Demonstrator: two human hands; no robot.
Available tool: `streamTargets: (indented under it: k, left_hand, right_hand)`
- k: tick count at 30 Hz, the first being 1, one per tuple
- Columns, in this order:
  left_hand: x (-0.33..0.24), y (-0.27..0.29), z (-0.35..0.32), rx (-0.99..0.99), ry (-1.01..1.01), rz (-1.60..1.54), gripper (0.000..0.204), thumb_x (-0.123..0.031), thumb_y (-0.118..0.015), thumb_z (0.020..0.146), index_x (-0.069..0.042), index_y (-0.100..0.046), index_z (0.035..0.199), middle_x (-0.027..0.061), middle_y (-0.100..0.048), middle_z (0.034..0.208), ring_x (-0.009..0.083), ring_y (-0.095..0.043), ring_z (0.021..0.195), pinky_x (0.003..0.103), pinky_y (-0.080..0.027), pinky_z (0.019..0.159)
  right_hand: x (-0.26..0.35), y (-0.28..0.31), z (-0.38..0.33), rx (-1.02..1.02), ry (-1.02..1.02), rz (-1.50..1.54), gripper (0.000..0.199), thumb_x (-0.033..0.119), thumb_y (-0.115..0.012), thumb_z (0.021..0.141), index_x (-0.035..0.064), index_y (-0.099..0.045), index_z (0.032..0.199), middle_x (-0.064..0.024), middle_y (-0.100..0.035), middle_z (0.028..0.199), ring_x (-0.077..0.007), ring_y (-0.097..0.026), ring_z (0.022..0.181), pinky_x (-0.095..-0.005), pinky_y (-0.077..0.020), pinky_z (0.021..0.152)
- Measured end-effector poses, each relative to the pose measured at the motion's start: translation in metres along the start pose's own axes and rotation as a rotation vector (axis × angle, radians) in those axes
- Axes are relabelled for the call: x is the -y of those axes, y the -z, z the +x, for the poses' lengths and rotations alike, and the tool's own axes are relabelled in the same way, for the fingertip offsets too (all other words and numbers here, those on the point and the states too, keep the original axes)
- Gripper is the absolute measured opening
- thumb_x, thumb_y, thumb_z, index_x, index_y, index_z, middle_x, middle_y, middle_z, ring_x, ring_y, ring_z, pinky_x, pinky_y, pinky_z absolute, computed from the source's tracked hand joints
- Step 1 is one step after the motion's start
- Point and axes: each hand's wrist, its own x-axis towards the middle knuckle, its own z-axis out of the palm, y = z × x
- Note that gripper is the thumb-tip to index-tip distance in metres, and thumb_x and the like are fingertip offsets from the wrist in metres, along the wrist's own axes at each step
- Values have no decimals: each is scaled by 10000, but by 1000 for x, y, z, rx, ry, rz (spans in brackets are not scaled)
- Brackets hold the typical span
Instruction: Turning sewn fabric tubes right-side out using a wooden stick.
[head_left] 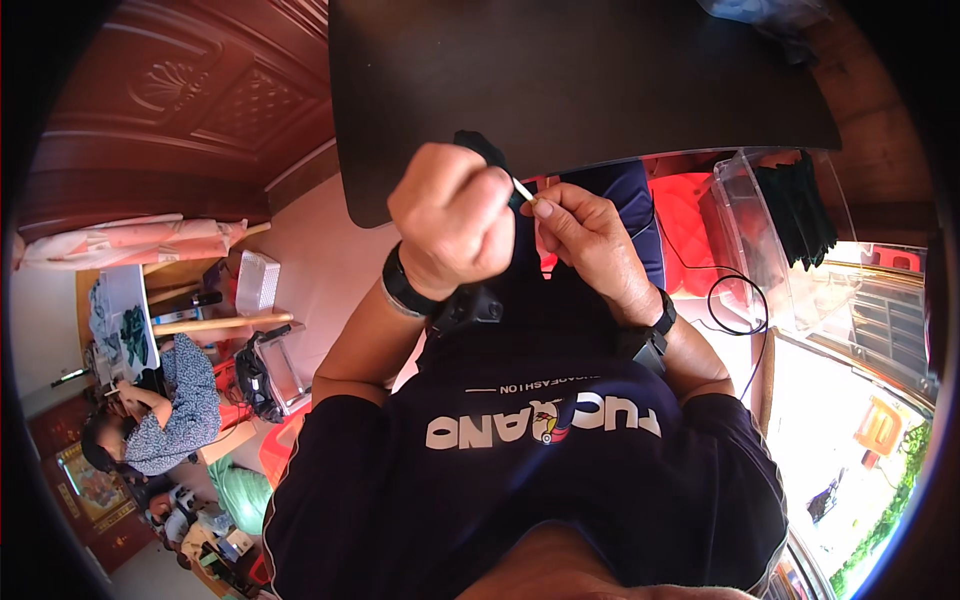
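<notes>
A: Nearest the camera, the dark shirt (520, 470) is filling the lower frame. What are the hands doing above it?

B: The left hand (455, 215) is closing into a fist around a piece of black cloth (482, 148), held up in front of the dark surface (600, 80). The right hand (590, 240) is pinching a thin pale stick (522, 188) between fingertips, its tip meeting the cloth.

A: Which step would you say?

B: Looks like working the stick into the cloth. The next move is probably calling for a steady push while the fist is keeping the cloth taut.

A: And the arms?

B: Both forearms are rising from below, wrists bent inward, each wearing a black band.
</notes>
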Motion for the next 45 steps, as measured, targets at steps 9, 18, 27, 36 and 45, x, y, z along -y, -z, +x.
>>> streamTargets:
  k: [9, 18, 27, 36, 45]
  left_hand:
    - [-23, -10, -22, 402, -47, -227, 115, -28, -576, 509, -57, -522, 605, 52, -433, 626, 218, -478, 557, 316, -396, 475]
    - [-9, -14, -32, 675, 237, -611, 37, -22, -531, 613, -45, -519, 586, 67, -492, 603, 255, -491, 594, 344, -410, 544]
    - [-11, 3, -15, 594, 520, -844, 159, -63, -497, 666, -14, -606, 771, 96, -585, 844, 169, -500, 693, 290, -388, 587]
    - [0, 7, 1, 149, 1066, -1240, 524, -183, -423, 812, 52, -422, 1279, 211, -526, 1245, 282, -534, 1142, 247, -506, 656]
    - [1, -10, -10, 60, 1036, -1206, 318, -153, -369, 917, 71, -553, 1046, 209, -637, 957, 320, -654, 900, 326, -550, 690]
  right_hand:
    - [15, 4, -1, -139, 59, 322, 201, 221, -501, 973, 42, -573, 916, 47, -459, 600, -10, -348, 478, -162, -274, 406]
    - [-3, 0, -1, -97, 71, 325, 178, 198, -527, 961, 30, -583, 947, 45, -478, 602, -6, -357, 459, -158, -291, 386]
    - [3, 10, 2, -67, 92, 388, 160, 183, -542, 954, 35, -598, 970, 57, -474, 615, -7, -375, 500, -159, -304, 444]
    - [5, 1, -3, -38, 271, 42, 154, 161, -576, 933, 32, -618, 1004, 26, -549, 716, -28, -491, 637, -169, -398, 544]
    - [-7, 7, -5, -18, 208, 71, 110, 115, -604, 910, 34, -580, 979, 21, -564, 758, -23, -484, 623, -165, -401, 539]
